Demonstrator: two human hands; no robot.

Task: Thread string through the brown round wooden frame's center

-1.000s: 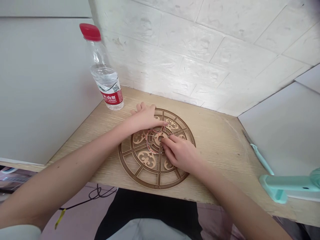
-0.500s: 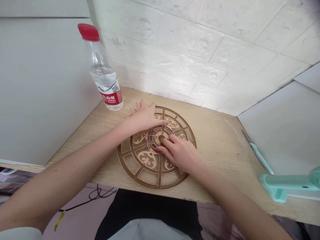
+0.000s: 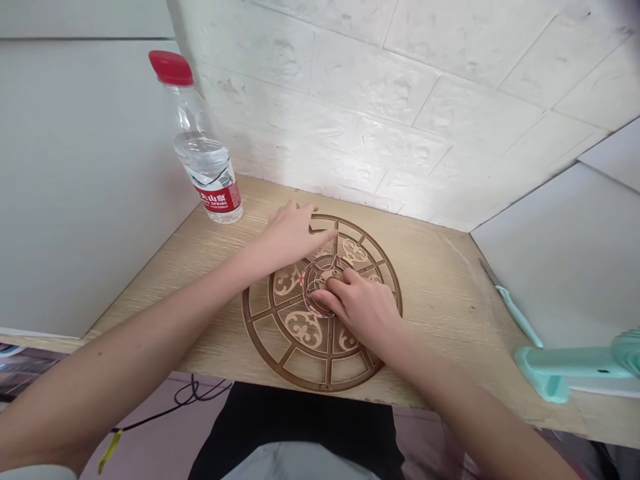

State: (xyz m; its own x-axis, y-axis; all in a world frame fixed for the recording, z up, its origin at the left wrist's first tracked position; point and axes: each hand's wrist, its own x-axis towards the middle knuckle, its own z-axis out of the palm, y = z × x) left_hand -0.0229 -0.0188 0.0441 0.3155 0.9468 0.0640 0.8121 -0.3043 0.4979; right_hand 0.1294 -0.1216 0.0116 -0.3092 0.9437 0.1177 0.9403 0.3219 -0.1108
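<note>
The left hand (image 3: pixel 293 233) is spread out, with its fingers lying open over the top edge of a round wooden wheel (image 3: pixel 305 330). The right hand (image 3: pixel 360 310) is curled over the middle of the wheel, and its fingers (image 3: pixel 333 283) press down on the small center ring (image 3: pixel 320 277). You cannot tell if they pinch anything. A thin red string (image 3: pixel 311 300) loops around that ring, right by the right hand. The wheel lies flat on the counter (image 3: pixel 440 307), near the front edge, and it has spokes and curly cut-out shapes. Behind the left hand stands a clear water bottle (image 3: pixel 205 160) with a red cap and a red label. It is just beside the wheel but not touching it. A white brick wall (image 3: pixel 375 87) rises behind the counter. Far off to the right lies a knife (image 3: pixel 517 317) with a pale green handle, and next to it sits a green plastic thing (image 3: pixel 565 367).
</note>
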